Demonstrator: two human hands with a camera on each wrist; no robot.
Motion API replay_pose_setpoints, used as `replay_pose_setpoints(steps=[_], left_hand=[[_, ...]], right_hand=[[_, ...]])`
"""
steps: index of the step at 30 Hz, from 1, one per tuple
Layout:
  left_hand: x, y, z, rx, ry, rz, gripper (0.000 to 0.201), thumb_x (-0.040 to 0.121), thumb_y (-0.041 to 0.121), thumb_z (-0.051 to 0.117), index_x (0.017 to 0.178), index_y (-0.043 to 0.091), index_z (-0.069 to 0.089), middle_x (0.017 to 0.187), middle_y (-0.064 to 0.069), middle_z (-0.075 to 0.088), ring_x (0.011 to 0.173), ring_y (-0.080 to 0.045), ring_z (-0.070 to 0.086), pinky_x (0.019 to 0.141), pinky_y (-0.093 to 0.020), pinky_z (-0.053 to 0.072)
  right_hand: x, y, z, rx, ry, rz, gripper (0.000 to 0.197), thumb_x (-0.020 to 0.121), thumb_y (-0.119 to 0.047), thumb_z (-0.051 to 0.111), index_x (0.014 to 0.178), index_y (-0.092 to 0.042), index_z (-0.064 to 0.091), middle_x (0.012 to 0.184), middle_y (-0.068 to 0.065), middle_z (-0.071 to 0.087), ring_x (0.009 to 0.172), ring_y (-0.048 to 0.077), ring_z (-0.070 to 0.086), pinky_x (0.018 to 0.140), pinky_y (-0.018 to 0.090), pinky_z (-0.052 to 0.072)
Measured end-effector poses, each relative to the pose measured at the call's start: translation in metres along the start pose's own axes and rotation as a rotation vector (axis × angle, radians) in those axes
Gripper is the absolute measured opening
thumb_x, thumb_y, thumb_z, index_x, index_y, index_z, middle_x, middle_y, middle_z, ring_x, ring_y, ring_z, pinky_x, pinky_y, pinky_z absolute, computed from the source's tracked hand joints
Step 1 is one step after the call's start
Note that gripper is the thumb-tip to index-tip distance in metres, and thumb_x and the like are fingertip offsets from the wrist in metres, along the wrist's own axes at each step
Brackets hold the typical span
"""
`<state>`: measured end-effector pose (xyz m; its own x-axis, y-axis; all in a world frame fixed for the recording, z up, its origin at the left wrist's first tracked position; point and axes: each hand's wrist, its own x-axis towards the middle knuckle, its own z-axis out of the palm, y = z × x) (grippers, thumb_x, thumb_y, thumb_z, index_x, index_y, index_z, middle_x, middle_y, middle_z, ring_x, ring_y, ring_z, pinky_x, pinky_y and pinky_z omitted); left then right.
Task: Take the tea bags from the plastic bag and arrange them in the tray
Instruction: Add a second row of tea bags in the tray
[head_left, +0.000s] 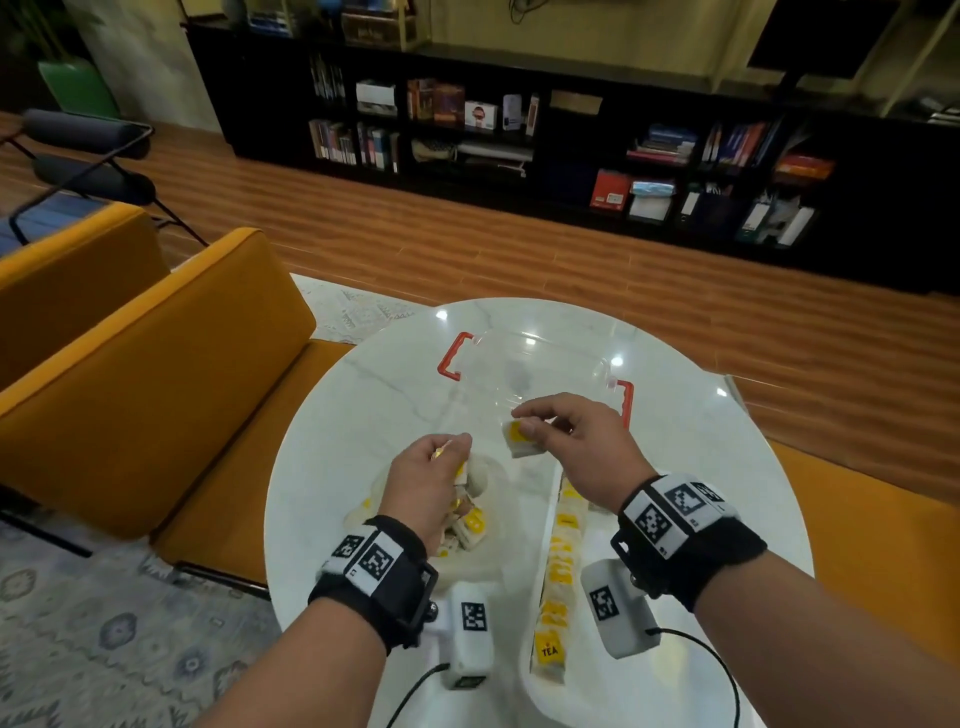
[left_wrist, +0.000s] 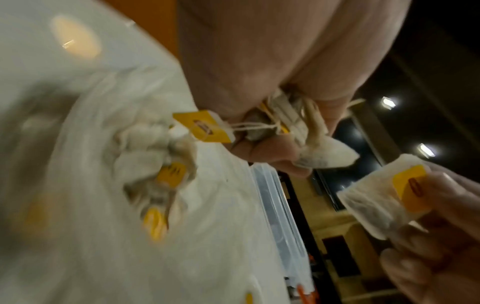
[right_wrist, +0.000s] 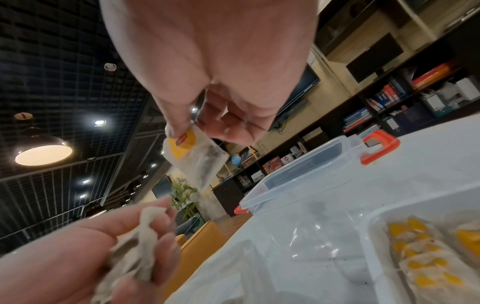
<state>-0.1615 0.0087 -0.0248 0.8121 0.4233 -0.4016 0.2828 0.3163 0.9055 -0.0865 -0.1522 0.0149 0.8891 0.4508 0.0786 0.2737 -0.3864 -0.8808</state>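
Right hand (head_left: 574, 441) pinches single tea bag (head_left: 519, 438); left hand (head_left: 427, 480) grips, seemingly, several tea bags (left_wrist: 306, 131) over plastic bag (left_wrist: 103, 144).

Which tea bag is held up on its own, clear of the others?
The tea bag pinched in the right hand, above the table. The left hand grips a tangled bunch over the plastic bag; the rest lie rowed in the tray.

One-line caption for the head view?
Right hand pinches a tea bag; left hand lifts more from the plastic bag.
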Motion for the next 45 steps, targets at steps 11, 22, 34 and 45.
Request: replay_pose_setpoints(steps=[11,22,34,45], left_hand=[[-0.003,0.025,0.015,0.475,-0.266,0.333,0.014,0.088,0.034,0.069,0.084,0.021,0.071,0.058,-0.001,0.058,0.046,-0.011,0.057,0.05,-0.024,0.043],[0.009,0.005,0.016,0.605,-0.239,0.282,0.006,0.09,0.024,0.068,0.085,0.023,0.071,0.062,0.007,0.061,0.045,-0.005,0.054,0.049,-0.019,0.047],[0.024,-0.026,0.007,0.643,-0.218,0.153,0.007,0.09,0.023,0.067,0.085,0.023,0.071,0.049,0.006,0.055,0.043,-0.008,0.053,0.051,-0.026,0.049],[0.021,-0.023,0.0,0.658,-0.189,0.159,0.005,0.09,0.023,0.068,0.086,0.022,0.072,0.08,-0.008,0.07,0.045,-0.001,0.051,0.051,-0.021,0.048]], right_hand=[[-0.002,0.005,-0.009,0.06,-0.002,0.028,0.021,0.084,-0.028,0.071,0.103,-0.035,0.065,0.093,-0.013,0.065,0.063,0.008,0.047,0.065,0.018,0.045],[-0.011,0.081,-0.025,0.158,0.127,0.243,0.01,0.09,-0.021,0.064,0.083,-0.026,0.061,0.091,-0.005,0.066,0.078,0.012,0.06,0.072,0.028,0.048],[-0.046,0.196,-0.024,0.14,0.303,0.63,0.012,0.089,-0.018,0.066,0.082,-0.026,0.059,0.073,0.001,0.065,0.059,0.015,0.052,0.065,0.032,0.044],[-0.03,0.194,-0.013,-0.072,0.318,0.7,0.006,0.088,-0.027,0.067,0.087,-0.022,0.064,0.081,-0.004,0.064,0.08,0.018,0.057,0.074,0.023,0.035]])
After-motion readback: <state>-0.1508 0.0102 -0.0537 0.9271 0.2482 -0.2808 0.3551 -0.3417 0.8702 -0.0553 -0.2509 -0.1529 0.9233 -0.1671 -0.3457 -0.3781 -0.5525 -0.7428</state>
